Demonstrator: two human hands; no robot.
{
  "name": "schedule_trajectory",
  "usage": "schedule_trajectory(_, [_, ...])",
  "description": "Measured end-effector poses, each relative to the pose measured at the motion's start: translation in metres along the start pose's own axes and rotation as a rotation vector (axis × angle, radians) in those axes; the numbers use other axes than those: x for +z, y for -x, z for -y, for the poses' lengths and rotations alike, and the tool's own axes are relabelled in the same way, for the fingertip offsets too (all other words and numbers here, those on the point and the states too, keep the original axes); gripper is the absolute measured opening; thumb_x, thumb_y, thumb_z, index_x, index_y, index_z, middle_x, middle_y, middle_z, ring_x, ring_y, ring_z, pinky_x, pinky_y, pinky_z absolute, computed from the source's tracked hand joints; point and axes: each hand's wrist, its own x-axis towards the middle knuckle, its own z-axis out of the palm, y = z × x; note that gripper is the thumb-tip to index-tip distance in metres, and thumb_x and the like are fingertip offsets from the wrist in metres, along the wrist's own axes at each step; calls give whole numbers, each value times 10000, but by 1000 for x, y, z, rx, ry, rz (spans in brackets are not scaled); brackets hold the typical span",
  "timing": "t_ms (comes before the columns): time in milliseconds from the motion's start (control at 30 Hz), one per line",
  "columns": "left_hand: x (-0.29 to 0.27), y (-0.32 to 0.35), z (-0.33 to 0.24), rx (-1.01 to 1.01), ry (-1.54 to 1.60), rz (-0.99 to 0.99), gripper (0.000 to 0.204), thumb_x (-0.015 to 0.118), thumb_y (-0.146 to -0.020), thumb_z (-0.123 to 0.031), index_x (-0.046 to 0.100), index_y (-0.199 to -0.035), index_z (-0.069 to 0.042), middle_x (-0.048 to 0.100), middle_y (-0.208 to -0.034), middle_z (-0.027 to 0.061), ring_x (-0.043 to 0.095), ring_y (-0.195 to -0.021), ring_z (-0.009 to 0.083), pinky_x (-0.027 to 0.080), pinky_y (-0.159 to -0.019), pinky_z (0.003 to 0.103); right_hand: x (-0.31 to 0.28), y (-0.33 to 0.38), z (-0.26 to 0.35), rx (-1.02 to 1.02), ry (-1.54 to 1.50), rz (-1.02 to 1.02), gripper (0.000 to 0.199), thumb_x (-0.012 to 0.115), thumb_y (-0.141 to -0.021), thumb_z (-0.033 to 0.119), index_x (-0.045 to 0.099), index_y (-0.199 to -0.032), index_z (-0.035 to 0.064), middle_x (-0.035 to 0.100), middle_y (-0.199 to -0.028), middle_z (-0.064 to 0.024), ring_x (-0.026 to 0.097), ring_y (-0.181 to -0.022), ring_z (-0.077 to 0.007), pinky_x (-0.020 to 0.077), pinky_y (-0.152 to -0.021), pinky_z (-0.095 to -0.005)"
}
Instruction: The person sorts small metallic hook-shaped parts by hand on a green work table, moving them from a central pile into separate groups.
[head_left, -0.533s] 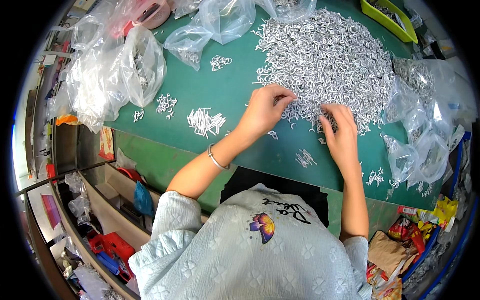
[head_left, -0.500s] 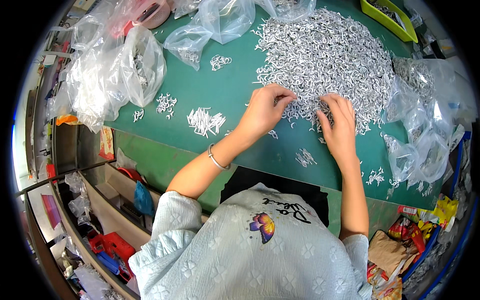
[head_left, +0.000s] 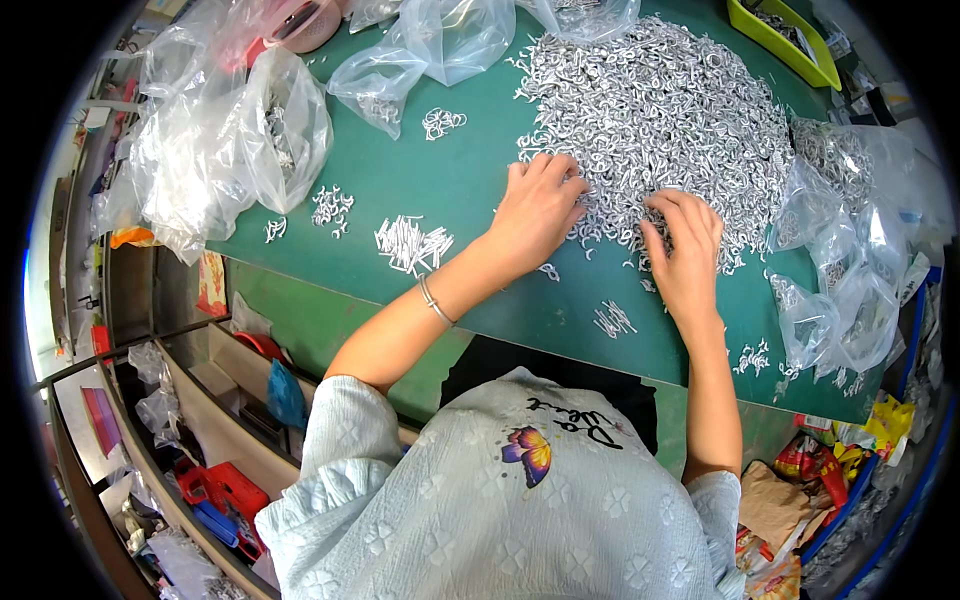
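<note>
A wide heap of small silvery-white curved metal pieces (head_left: 670,120) covers the right half of the green table. At its left edge rests my left hand (head_left: 543,207), back upward, fingers curled in; what they hold, if anything, is hidden. My right hand (head_left: 685,240) lies at the heap's near edge, fingers bent over the pieces, thumb apart from them, nothing visible between. Left of my left hand lies a pile of straight white pins (head_left: 411,244). A smaller group of thin pins (head_left: 614,320) sits on the table between my forearms.
Clear plastic bags (head_left: 285,130) with metal pieces stand at the left, more bags (head_left: 845,270) at the right. Small groups of curved pieces (head_left: 333,210) and rings (head_left: 442,123) lie apart. A yellow-green tray (head_left: 785,45) and a pink basket (head_left: 308,25) are at the back.
My left hand has rolled over from a thumb-and-finger pinch to back upward, shifting slightly left. My right hand has moved slightly right, its fingers still bent over the heap.
</note>
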Motion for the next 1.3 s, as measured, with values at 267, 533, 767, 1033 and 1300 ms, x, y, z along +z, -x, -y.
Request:
schedule_trajectory(267, [5, -6, 11, -24, 6, -55, 135, 707, -795, -85, 643, -914, -86, 560, -1001, 36, 517, -966, 233, 357, -782, 371, -1, -17, 2, 80, 65, 44, 209, 692, -812, 88, 661, -1016, 60, 618, -1031, -58, 546, -974, -245, 355, -910, -403])
schedule_trajectory(533, [-5, -4, 3, 58, -229, 120, 121, 651, -830, -63, 643, -949, -88, 560, -974, 34, 526, -963, 225, 360, -770, 373, 23, -23, 7, -48, 176, 110, 222, 682, -829, 132, 647, -1035, 59, 576, -1027, -69, 517, -1022, -249, 351, -934, -432])
schedule_trajectory(767, [-6, -17, 13, -97, 251, -160, 57, 638, -837, -14, 642, -894, -16, 626, -835, 113, 604, -804, 301, 433, -699, 385, 6, -24, 6, 20, -20, 22, 159, 663, -841, 80, 658, -996, 42, 621, -969, -82, 553, -923, -257, 369, -910, -381])
schedule_trajectory(1033, [-11, -21, -8, -295, 515, 53, 105, 662, -822, 24, 644, -924, 20, 663, -846, 140, 665, -790, 276, 512, -714, 350, 22, -32, 16, -25, -201, 11, 53, 664, -847, 82, 681, -869, 37, 662, -799, -62, 578, -778, -239, 384, -771, -359])
schedule_trajectory(1300, [-12, -6, 13, -205, 386, -174, 238, 671, -812, 43, 633, -1044, 5, 664, -908, 121, 653, -822, 232, 512, -751, 334, 7, -17, -3, 83, -75, 12, 44, 687, -828, 92, 689, -841, 50, 639, -804, -44, 558, -819, -225, 370, -767, -354])
